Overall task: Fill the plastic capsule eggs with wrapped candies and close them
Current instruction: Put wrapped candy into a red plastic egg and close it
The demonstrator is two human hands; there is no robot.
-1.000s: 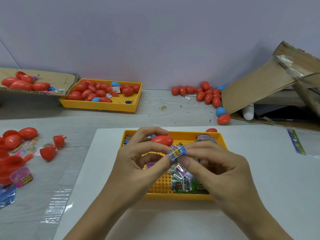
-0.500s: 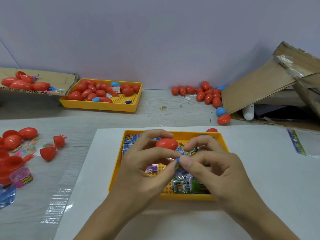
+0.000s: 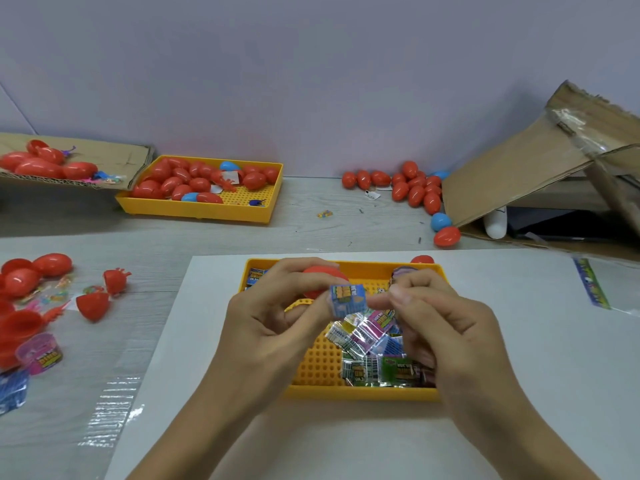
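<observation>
Presently, over the near tray (image 3: 360,393) of candies (image 3: 367,341), the left hand (image 3: 266,327) curls round a red egg (image 3: 320,275) and appears to pinch a blue candy (image 3: 348,299) at thumb and forefinger; the right hand (image 3: 446,327) is curled beside it (contact unclear). Advice: fold the wrapper tight, seat it fully, then press shut.

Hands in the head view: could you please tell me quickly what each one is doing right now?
Left hand: grips a red plastic capsule egg and pinches a blue wrapped candy.
Right hand: fingers curled; whether they touch the candy cannot be told.
</observation>
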